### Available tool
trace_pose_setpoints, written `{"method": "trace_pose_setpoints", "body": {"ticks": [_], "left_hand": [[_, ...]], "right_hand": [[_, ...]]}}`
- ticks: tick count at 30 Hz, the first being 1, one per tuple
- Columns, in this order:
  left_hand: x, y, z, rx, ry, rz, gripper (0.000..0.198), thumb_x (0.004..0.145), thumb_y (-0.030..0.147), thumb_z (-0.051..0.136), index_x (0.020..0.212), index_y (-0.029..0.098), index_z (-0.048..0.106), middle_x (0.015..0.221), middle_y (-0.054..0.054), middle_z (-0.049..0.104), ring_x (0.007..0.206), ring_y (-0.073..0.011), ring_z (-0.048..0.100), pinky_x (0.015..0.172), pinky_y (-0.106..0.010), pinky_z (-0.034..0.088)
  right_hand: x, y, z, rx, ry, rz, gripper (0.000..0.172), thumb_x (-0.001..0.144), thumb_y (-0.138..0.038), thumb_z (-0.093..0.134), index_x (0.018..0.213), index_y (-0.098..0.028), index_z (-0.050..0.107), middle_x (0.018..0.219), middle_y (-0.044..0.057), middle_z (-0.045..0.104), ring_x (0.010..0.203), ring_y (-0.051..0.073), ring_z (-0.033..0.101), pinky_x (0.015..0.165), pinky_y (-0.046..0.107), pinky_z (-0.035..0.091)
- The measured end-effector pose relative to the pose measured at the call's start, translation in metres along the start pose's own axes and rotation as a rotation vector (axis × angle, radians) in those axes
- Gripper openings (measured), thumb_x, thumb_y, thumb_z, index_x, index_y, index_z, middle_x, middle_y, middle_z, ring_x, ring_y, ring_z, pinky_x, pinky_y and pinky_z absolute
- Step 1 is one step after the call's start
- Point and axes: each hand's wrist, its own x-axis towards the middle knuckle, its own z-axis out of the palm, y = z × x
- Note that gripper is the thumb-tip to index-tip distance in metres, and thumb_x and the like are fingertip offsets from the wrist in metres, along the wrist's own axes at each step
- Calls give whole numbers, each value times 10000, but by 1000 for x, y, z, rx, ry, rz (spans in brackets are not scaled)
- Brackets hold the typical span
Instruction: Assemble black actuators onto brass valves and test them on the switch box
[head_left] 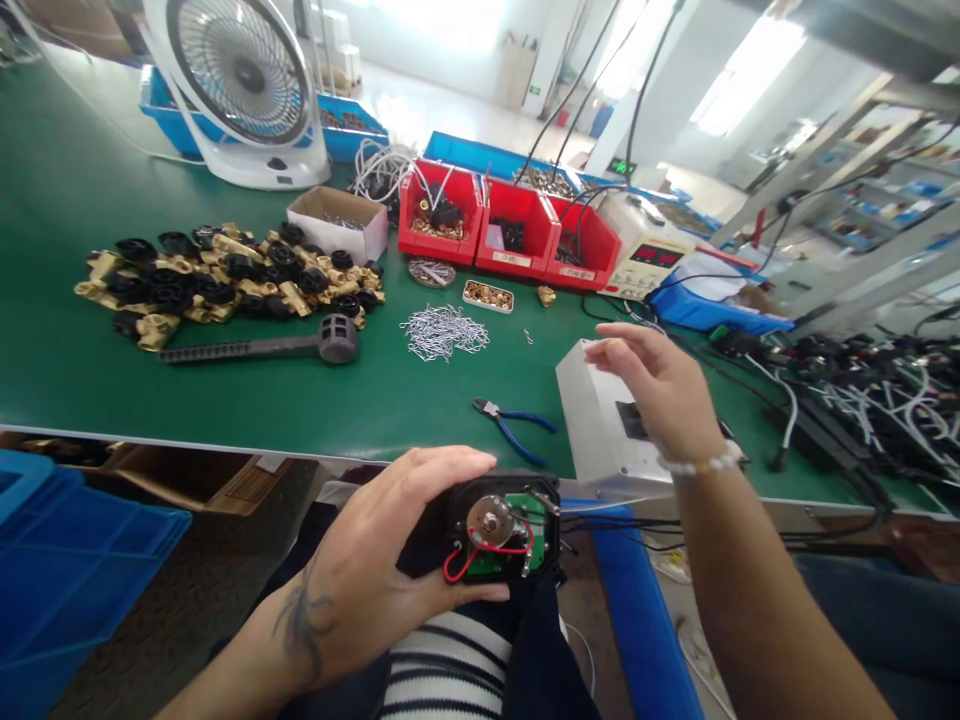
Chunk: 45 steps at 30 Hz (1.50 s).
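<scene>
In my left hand (pixel 390 560) is an open black plastic housing (pixel 551 490), gripped between fingers and thumb above my lap. Inside it show a green circuit board (pixel 536 570), a round metal disc (pixel 489 522) and red wires. My right hand (pixel 656 385) hovers over a pale metal box (pixel 592 425) with a black part on top. Its fingers are bent and slightly apart, and I see nothing in them. Blue-handled cutting pliers (pixel 514 422) lie on the green table (pixel 420 410) left of that box.
Metal clips (pixel 444 332) are heaped mid-table. Left of them lie brass-and-black fittings (pixel 225 275) and a dark hammer-shaped tool (pixel 337 340). Behind stand red bins (pixel 517 235), a white fan (pixel 247 90) and a power supply (pixel 646 250). Cables (pixel 862 410) crowd the right.
</scene>
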Motion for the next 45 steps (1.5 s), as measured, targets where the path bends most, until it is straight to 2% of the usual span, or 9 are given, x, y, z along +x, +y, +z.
{"method": "trace_pose_setpoints", "body": {"ticks": [3,6,19,24,26,29,31,37,45], "left_hand": [[1,0,-1,22,7,35,637,801,393,780,1327,245,453,1246,-42,641,1193,-149,598,1052,-223,466],[2,1,-3,67,-18,36,635,810,388,771,1333,234,444,1251,-49,634,1193,-153,596,1060,-233,465],[1,3,-4,131,-52,39,645,809,412,766,1337,237,440,1233,-76,645,1139,-206,629,1016,-318,517],[1,2,-4,91,-32,0,655,796,442,767,1335,258,444,1237,-67,650,1138,-212,632,1006,-327,521],[1,3,-5,79,-17,-27,657,783,452,775,1325,262,456,1238,-53,653,1142,-193,629,1019,-300,507],[0,4,-6,52,5,-71,656,763,473,784,1307,278,474,1235,-25,657,1160,-168,620,1029,-254,488],[0,5,-6,32,14,-94,661,754,490,785,1304,289,476,1235,-16,659,1157,-165,622,1028,-251,486],[0,5,-6,19,10,-109,658,738,506,790,1285,287,496,1211,-33,673,1123,-195,642,1014,-302,503],[-1,7,-1,-53,25,-149,673,716,499,814,1291,327,509,1225,-4,670,1126,-186,632,1004,-283,490]], "right_hand": [[-60,-40,26,532,-407,90,507,908,-616,546,1266,-261,602,1155,77,713,1089,229,674,981,422,532],[-100,-65,41,685,-553,206,522,901,-605,571,1296,-266,605,1212,73,699,1098,234,672,933,377,555],[-106,-73,51,831,-441,325,330,859,-453,688,1121,-254,695,1036,29,751,892,175,722,760,250,592],[-101,-73,39,589,-496,204,460,880,-576,620,1222,-268,640,1082,62,742,956,222,720,798,338,607],[-84,-63,24,366,-346,57,496,890,-604,584,1247,-264,631,1151,85,720,1043,242,694,897,396,579],[-39,-29,-8,-62,178,-134,331,900,-428,626,1154,-221,672,1095,96,728,993,221,694,935,406,539],[-6,1,-28,-294,341,-85,346,830,-312,678,1151,-183,670,1071,124,729,984,226,685,906,389,529],[33,56,-45,-348,48,186,98,768,-265,690,701,-202,724,831,86,757,797,222,665,819,356,478],[26,54,-35,-352,45,150,114,811,-276,636,787,-196,713,855,65,749,841,213,650,831,332,449]]}}
